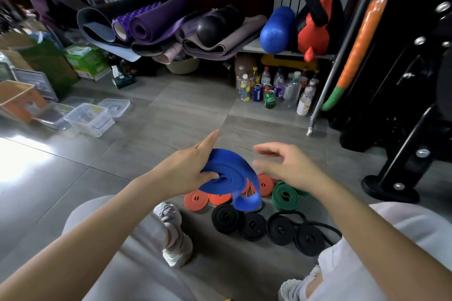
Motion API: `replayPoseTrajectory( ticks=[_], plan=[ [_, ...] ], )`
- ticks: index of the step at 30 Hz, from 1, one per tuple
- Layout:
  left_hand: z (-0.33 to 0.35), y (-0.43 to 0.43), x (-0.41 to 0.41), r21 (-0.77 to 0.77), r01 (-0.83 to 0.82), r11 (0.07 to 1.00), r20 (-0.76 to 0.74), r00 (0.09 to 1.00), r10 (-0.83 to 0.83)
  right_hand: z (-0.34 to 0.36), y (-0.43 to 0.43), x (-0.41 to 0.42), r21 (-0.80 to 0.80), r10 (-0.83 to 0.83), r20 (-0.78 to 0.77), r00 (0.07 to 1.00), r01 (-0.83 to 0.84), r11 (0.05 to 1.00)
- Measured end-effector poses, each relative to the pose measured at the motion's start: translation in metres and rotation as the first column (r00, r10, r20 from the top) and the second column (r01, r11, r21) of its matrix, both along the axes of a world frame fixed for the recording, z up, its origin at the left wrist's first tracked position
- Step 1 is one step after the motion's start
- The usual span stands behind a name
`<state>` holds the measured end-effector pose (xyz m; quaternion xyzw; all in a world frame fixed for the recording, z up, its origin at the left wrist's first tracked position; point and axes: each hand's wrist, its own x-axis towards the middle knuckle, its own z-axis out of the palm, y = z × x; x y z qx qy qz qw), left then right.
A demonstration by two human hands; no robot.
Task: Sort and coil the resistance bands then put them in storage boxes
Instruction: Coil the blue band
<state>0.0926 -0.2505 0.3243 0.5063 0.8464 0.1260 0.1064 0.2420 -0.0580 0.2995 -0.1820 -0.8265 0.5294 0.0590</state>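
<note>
The left hand (193, 166) is set against the left edge of the blue band (232, 173), which is gripped by it. The thumb is pressed onto the face of the coil near its centre, and the index finger is stretched straight out past the coil's upper edge. The right hand (286, 166) is held just to the right of the band and apart from it, with its fingers loosely spread, slightly bent and blurred at the tips. Both forearms are bare and are extended toward the band, the left from below-left and the right from below-right.
</note>
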Motion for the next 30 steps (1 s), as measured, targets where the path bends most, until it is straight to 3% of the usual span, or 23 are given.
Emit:
replayPoseTrajectory(
  ticks=[3, 9, 14, 19, 24, 30],
  plan=[
    [-0.002, 0.002, 0.006, -0.036, 0.015, 0.999, 0.008, 1.000, -0.015, 0.005, -0.012, -0.007, 0.197, 0.119, 0.109, 0.987, -0.139, 0.971],
    [-0.004, 0.002, 0.013, 0.054, 0.069, 0.996, 0.068, 0.995, -0.073, 0.000, -0.014, -0.009, 0.169, 0.166, 0.077, 0.983, -0.177, 0.970],
    [-0.005, 0.005, 0.013, 0.189, -0.047, 0.981, 0.181, 0.983, 0.012, -0.005, -0.008, -0.004, -0.047, 0.111, -0.053, 0.992, -0.114, 0.992],
    [-0.009, 0.006, 0.017, 0.276, -0.143, 0.950, 0.398, 0.917, 0.022, -0.010, -0.004, 0.003, -0.270, 0.113, -0.137, 0.984, -0.146, 0.952],
    [-0.006, 0.010, 0.020, 0.225, -0.102, 0.969, 0.548, 0.836, -0.039, -0.011, -0.001, 0.004, -0.255, 0.120, -0.172, 0.978, -0.162, 0.953],
    [0.003, 0.007, 0.016, 0.317, -0.173, 0.933, 0.658, 0.748, -0.085, -0.002, -0.002, 0.000, -0.334, 0.121, -0.209, 0.970, -0.187, 0.924]
  ],
)
